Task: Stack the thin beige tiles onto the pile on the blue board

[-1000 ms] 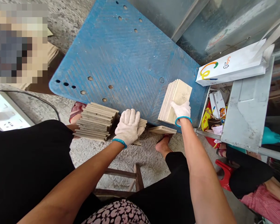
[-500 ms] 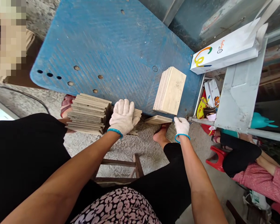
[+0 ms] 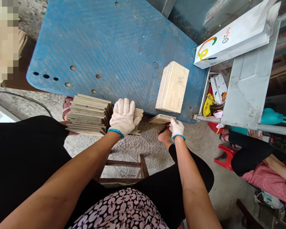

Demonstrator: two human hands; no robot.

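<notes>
Touching thin boards (image 3: 159, 119) at its left, right hand (image 3: 176, 128) curled, grip unclear; left hand (image 3: 123, 116) lay flat, empty, on stack (image 3: 139, 112). Boards seemed light, stiff; edges suited pinching.

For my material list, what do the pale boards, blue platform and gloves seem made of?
Pale boards: perhaps wood or plywood, bare-looking; beige, speckled face. Blue platform: likely moulded plastic, scuffed; ribbed pattern, holes. Gloves: apparently knitted fabric, matte; textured surface.

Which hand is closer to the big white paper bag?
The right. The right hand is at the small tilted boards, nearer the wearer and left of the bag; the left hand, over other boards, is much farther left.
</notes>
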